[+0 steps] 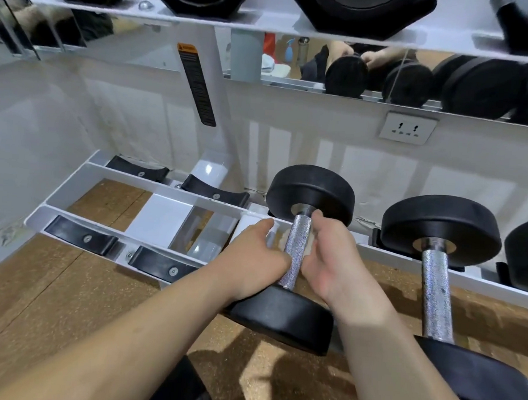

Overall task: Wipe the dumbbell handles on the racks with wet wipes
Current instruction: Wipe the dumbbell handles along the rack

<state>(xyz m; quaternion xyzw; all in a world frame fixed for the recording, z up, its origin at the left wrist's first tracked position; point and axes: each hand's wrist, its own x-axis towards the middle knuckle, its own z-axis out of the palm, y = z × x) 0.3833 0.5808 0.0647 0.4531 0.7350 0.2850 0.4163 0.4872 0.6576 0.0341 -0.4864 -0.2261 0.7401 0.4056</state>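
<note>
dumbbell handle [297, 248] lies between my left hand [253, 256] and right hand [333, 259], both curled against it; white wipe [308, 248] shows at the right palm. i cannot tell if either grips.

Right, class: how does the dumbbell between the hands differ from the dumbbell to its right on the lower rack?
The left dumbbell has the left hand and right hand at its handle, with a white wipe against it; the right dumbbell is untouched. The right dumbbell looks larger, with thicker heads. Its handle shows dark specks; the left dumbbell's looks cleaner. Both have black round heads and rough metal handles.
</note>
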